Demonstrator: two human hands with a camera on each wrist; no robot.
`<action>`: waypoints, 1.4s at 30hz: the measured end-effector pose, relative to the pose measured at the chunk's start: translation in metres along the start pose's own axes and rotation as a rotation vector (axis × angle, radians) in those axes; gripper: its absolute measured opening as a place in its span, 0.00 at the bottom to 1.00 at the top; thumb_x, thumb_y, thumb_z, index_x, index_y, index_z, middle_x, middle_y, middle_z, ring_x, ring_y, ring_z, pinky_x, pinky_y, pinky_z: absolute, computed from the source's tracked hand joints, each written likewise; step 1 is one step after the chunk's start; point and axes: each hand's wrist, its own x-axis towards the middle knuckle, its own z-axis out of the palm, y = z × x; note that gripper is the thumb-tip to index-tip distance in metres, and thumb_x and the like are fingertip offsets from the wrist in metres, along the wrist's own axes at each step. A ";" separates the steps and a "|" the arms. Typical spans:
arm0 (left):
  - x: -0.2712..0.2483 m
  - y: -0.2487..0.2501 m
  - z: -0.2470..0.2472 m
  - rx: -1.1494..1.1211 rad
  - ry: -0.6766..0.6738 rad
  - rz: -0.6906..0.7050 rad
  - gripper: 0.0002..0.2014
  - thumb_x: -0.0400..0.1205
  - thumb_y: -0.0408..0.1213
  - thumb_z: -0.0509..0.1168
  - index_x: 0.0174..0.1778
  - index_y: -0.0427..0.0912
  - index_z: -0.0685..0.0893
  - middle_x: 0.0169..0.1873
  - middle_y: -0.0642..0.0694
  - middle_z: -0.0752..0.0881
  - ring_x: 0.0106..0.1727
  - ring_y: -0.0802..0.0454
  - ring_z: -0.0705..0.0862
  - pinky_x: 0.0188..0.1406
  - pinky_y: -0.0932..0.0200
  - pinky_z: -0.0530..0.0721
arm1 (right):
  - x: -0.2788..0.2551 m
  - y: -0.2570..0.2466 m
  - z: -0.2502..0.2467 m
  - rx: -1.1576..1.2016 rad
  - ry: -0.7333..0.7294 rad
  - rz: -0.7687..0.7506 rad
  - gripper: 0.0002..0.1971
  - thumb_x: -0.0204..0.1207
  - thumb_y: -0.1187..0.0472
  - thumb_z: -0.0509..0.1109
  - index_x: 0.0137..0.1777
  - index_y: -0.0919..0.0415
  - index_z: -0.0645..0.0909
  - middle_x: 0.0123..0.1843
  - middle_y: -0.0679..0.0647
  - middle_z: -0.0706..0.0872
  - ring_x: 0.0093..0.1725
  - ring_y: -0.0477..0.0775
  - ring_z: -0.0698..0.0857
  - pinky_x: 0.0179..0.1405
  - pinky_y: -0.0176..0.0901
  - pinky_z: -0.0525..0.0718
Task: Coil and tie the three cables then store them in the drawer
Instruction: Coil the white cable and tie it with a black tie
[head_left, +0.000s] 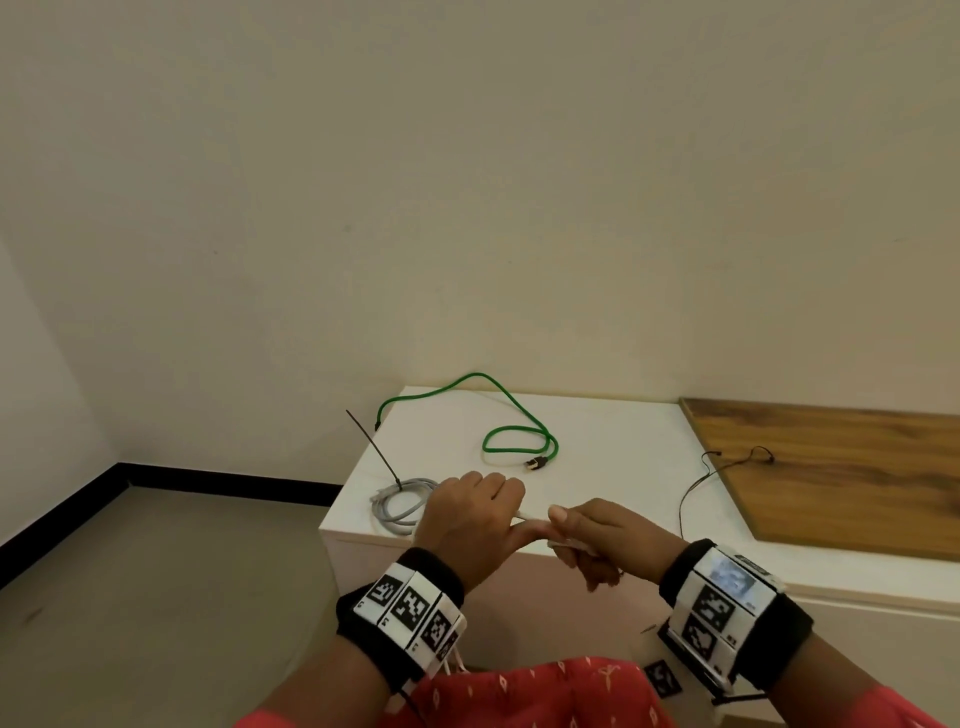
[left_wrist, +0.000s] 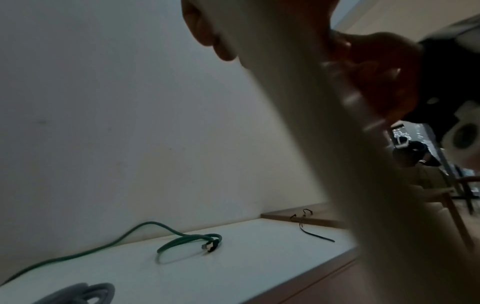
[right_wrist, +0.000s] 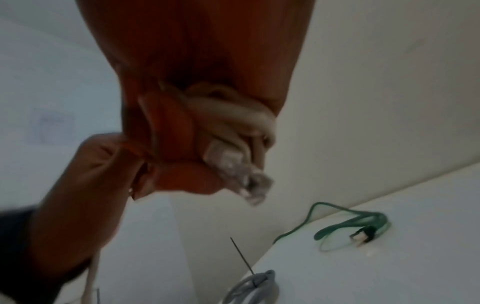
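Observation:
A white cable (head_left: 523, 515) runs between both hands above the front edge of the white cabinet (head_left: 613, 467). My left hand (head_left: 493, 512) pinches one strand of it. My right hand (head_left: 574, 532) grips the bunched white loops (right_wrist: 233, 117), and a clear plug (right_wrist: 233, 166) sticks out below the fingers. The grey cable (head_left: 402, 503) lies coiled at the cabinet's left front with a black zip tie (head_left: 374, 447) standing up from it. The green cable (head_left: 519, 431) sprawls loose at the back, its plug (head_left: 537, 462) lying flat on the top.
A thin black tie or wire (head_left: 698, 478) lies across the cabinet's right part and onto a wooden board (head_left: 841, 467). A wall stands close behind the cabinet. The cabinet front (head_left: 467, 571) faces me below my hands. Floor lies to the left.

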 end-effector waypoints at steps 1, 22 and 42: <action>0.001 -0.002 -0.001 -0.036 -0.006 -0.030 0.34 0.80 0.65 0.40 0.21 0.45 0.76 0.15 0.52 0.76 0.16 0.55 0.74 0.13 0.66 0.69 | -0.001 -0.004 0.000 0.110 -0.010 0.008 0.26 0.74 0.38 0.55 0.22 0.53 0.75 0.12 0.46 0.72 0.13 0.43 0.73 0.23 0.38 0.72; -0.039 0.015 0.018 -0.855 -0.231 -0.571 0.14 0.75 0.60 0.48 0.31 0.58 0.71 0.22 0.64 0.78 0.24 0.60 0.73 0.26 0.70 0.65 | -0.003 -0.022 -0.029 1.464 0.196 -0.172 0.13 0.66 0.55 0.72 0.25 0.61 0.76 0.13 0.48 0.67 0.13 0.46 0.68 0.23 0.36 0.81; -0.036 0.048 0.000 -0.487 -0.536 -0.112 0.19 0.77 0.51 0.45 0.60 0.49 0.69 0.41 0.45 0.88 0.37 0.44 0.86 0.31 0.57 0.82 | 0.013 0.001 0.000 0.078 0.751 -0.403 0.11 0.77 0.51 0.53 0.47 0.57 0.73 0.36 0.46 0.75 0.35 0.37 0.76 0.40 0.25 0.75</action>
